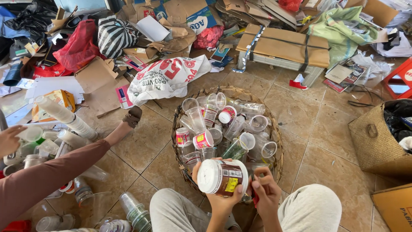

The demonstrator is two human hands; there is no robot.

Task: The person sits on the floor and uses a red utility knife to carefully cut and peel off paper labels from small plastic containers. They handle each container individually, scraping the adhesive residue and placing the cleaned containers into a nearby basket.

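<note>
Basket [274, 129] of cups [201, 139] ahead of knees; sack [167, 79] behind it; stacked cups [64, 116] left.

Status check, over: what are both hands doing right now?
Left hand grips brown lidded cup. Right hand pinches a small red tool at its side. Basket of cups ahead.

A printed white woven sack [169, 77] lies at eleven o'clock, a strapped flat cardboard bundle [283, 45] at one, a brown woven straw bag [375, 141] at three.
</note>
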